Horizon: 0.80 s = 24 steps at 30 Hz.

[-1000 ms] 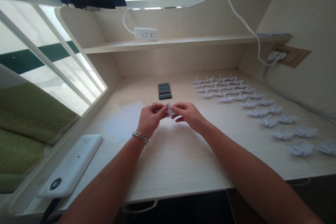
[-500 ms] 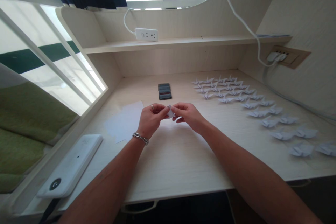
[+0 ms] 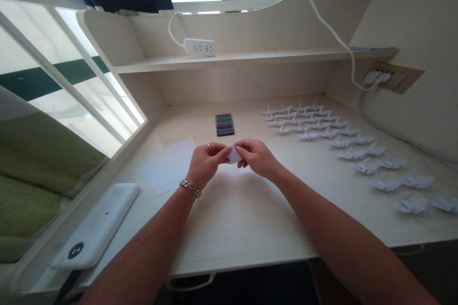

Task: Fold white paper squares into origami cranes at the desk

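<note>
A small folded white paper [image 3: 234, 155] is held up between my two hands, above the middle of the desk. My left hand [image 3: 206, 158], with a ring and a chain bracelet, pinches its left side between thumb and fingers. On the opposite side, my right hand [image 3: 258, 156] grips the paper's edge with thumb and forefinger, the other fingers curled beneath. White paper sheets [image 3: 171, 164] lie flat by my left wrist. Several folded paper cranes [image 3: 329, 132] stand in rows on the right of the desk.
A dark phone-like device [image 3: 225, 125] lies beyond my hands. At the left edge sits a white lamp-like box [image 3: 98, 226] with a dark cable. A power strip [image 3: 199, 47] rests on the shelf [image 3: 243, 58]. A white cable [image 3: 332, 33] runs to the wall socket [image 3: 397, 77].
More of the paper's face shows between my hands now. My right hand's fingers have curled in closer under it; my left hand is nearly still.
</note>
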### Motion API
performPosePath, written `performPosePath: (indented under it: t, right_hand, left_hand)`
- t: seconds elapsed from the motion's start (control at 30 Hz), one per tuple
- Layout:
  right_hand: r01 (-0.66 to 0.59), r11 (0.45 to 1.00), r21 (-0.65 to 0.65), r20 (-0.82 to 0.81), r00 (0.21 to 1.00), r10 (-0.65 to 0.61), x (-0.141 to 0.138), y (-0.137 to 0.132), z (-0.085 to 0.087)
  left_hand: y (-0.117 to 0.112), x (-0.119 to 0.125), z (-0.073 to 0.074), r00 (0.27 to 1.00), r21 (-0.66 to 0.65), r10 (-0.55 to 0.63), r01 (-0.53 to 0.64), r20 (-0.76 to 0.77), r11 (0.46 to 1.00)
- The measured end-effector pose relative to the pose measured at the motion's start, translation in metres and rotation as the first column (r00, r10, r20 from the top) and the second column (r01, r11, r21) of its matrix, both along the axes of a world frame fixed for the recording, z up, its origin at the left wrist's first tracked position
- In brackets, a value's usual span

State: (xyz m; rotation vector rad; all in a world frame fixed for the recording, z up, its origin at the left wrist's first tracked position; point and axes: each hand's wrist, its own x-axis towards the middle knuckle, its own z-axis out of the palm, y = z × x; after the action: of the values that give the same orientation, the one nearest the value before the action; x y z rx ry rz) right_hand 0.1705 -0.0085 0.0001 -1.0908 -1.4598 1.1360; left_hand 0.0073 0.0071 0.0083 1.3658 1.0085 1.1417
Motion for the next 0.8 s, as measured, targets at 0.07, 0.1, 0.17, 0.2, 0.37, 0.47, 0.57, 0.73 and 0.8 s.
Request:
performPosePath:
  t: [0.07,0.1,0.17,0.2,0.37,0.47,0.57,0.73,0.8]
  right_hand:
    - [0.018,0.996,0.082,0.079,0.997,-0.024,0.0,-0.001,-0.001]
    - [0.017,0.994,0.111,0.105,0.994,-0.029,0.0,-0.002,-0.001]
    - [0.005,0.989,0.15,0.139,0.99,-0.026,0.001,-0.005,0.0]
    - [0.003,0.986,0.165,0.149,0.988,-0.028,0.001,-0.006,0.0]
    - [0.103,0.962,0.253,0.222,0.962,-0.161,-0.002,-0.01,0.003]
    - [0.164,0.945,0.282,0.213,0.95,-0.229,-0.006,-0.011,0.002]
    - [0.192,0.939,0.285,0.189,0.949,-0.251,-0.008,-0.013,0.002]
    - [0.214,0.933,0.29,0.175,0.946,-0.271,-0.01,-0.014,0.002]
    - [0.236,0.926,0.293,0.173,0.94,-0.295,-0.01,-0.014,0.002]
  left_hand:
    - [0.0,0.0,0.0,1.0,0.007,-0.009,0.009,-0.017,1.0]
    - [0.0,-0.001,0.0,1.0,0.015,-0.014,0.015,-0.025,1.0]
    - [0.001,-0.001,-0.001,0.999,0.034,-0.021,0.022,-0.04,0.999]
    - [0.001,0.0,-0.001,0.999,0.043,-0.024,0.026,-0.045,0.999]
    - [0.003,0.002,-0.005,1.0,0.069,0.007,-0.007,-0.012,0.998]
    - [0.001,0.003,-0.006,1.0,0.097,0.008,-0.01,0.021,0.995]
    - [-0.002,0.003,-0.004,0.999,0.148,0.004,0.003,-0.044,0.989]
    - [-0.009,0.005,0.002,0.972,0.271,0.086,-0.024,-0.22,0.962]
    - [-0.011,0.006,0.004,0.943,0.348,0.164,-0.056,-0.289,0.936]
